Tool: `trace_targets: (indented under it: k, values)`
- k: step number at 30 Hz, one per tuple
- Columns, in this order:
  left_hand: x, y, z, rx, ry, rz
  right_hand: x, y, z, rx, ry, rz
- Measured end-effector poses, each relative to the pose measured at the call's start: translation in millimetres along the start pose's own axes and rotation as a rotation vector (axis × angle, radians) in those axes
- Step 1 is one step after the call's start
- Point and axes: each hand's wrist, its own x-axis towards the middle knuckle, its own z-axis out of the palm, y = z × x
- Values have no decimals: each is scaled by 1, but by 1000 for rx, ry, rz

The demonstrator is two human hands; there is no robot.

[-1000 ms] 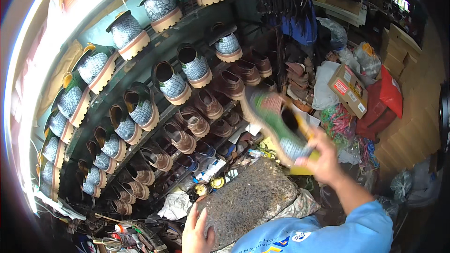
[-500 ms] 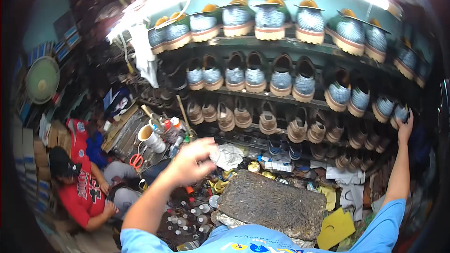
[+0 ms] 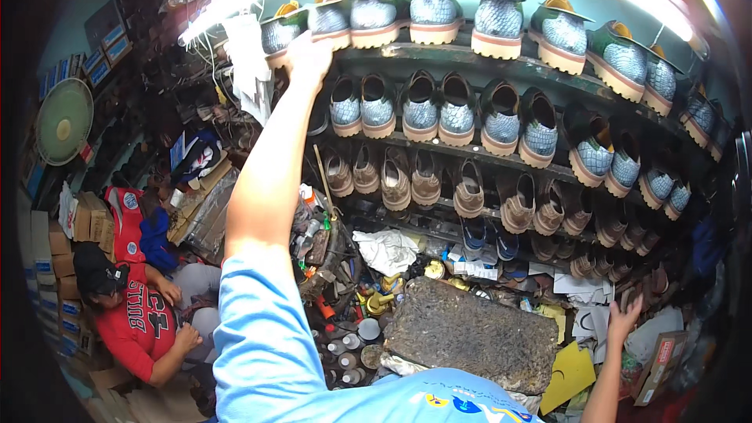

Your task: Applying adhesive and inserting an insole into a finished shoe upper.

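My left arm is stretched up to the top shelf, where my left hand [image 3: 308, 61] closes at the heel of a blue-grey scale-patterned shoe [image 3: 329, 17] with a pale, ridged sole. Some of its fingertips are hidden against the sole. Just left of it stands another shoe [image 3: 282, 33] of the same kind. My right hand [image 3: 624, 317] is low on the right with fingers spread and nothing in it, near papers and a cardboard box [image 3: 659, 366]. More scale-patterned shoes [image 3: 454, 110] line the second shelf, and brown shoes [image 3: 470, 189] stand below.
A dark, worn work block [image 3: 474, 335] lies in front of me, with bottles [image 3: 349, 360] left of it and a yellow sheet [image 3: 569, 376] right. A bright tube light hangs above the shelves. Another person in a red shirt [image 3: 141, 321] sits at lower left, below a fan [image 3: 64, 121].
My left hand has risen from above the cluttered bench to the top shelf. My right hand has left a shoe at the right end of the shelves and dropped lower.
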Motion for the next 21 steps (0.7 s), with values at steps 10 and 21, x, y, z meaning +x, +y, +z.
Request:
trace_targets:
  k: [10, 21]
  values:
    - [68, 22, -41, -1130, 27, -919, -171, 23, -98, -181, 336, 515]
    - [105, -15, -52, -7, -494, -148, -159, -21, -71, 98, 293, 367]
